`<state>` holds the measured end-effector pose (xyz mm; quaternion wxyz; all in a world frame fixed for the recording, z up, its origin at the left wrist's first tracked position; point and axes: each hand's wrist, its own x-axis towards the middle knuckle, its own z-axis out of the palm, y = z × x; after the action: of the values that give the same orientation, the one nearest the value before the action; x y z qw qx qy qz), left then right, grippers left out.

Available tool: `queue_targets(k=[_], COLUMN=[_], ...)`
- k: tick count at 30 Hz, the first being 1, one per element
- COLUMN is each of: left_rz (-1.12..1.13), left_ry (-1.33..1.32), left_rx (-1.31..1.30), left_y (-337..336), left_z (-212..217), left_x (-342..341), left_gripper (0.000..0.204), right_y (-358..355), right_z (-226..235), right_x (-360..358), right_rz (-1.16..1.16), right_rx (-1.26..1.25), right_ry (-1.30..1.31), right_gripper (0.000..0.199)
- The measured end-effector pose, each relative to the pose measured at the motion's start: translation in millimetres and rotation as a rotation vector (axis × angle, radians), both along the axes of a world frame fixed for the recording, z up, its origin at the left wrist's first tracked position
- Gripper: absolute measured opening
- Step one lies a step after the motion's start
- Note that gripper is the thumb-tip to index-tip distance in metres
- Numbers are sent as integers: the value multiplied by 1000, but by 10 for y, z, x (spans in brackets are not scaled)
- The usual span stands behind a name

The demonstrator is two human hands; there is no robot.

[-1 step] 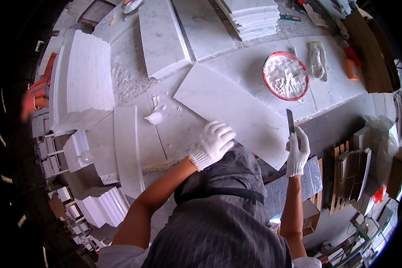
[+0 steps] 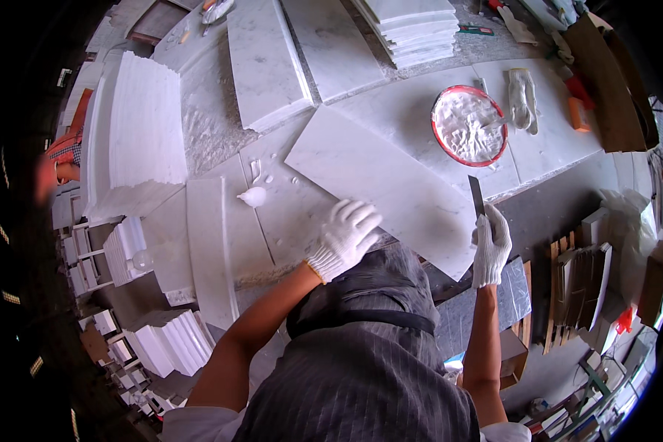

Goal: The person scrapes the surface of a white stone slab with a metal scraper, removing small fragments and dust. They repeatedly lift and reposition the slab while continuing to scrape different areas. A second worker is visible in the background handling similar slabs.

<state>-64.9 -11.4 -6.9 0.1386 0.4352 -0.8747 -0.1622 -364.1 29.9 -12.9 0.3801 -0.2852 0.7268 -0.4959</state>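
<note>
A pale grey-veined marble slab (image 2: 383, 180) lies slantwise on the worktop in front of me. My left hand (image 2: 348, 234), in a white knit glove, rests at the slab's near edge with fingers stretched out. By the slab's right end, my gloved right hand (image 2: 492, 243) is closed round a narrow dark scraper blade (image 2: 476, 195), which points up and away from me. The blade stands apart from the slab's face. Beyond it sits a red-rimmed bowl (image 2: 436, 132) of white paste, with a tool partly sunk in the paste.
White gloves (image 2: 522, 99) and an orange box (image 2: 578, 114) lie right of the bowl. A small white squeeze bulb (image 2: 253, 197) is left of the slab. Stacked slabs (image 2: 412, 33) stand at the back, more slabs (image 2: 146, 121) at left. A person's orange sleeve (image 2: 72, 136) shows far left.
My left hand has slid slightly left along the slab's near edge. The right hand still grips the blade, almost unmoved.
</note>
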Motion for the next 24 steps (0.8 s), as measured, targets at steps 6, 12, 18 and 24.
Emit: queue_targets(k=[6,12,18,24], left_rz=[75,102,108,126], left_ry=[-177,-177,-214,-224], left_rx=[99,116,135,141], left_y=[215,232,235,252], left_z=[-28,-81,-66,-87], left_x=[40,11,7,-5], left_gripper=[49,52,50,49], right_y=[-539,-866,-991,-1032], right_z=[32,45,-1,-107], right_x=[-195,-208,-164,-213], right_rz=[152,295,321,310], right_rx=[-81,-76,-37,36], right_ry=[391,631,580,386], right_gripper=[22,22,20,22])
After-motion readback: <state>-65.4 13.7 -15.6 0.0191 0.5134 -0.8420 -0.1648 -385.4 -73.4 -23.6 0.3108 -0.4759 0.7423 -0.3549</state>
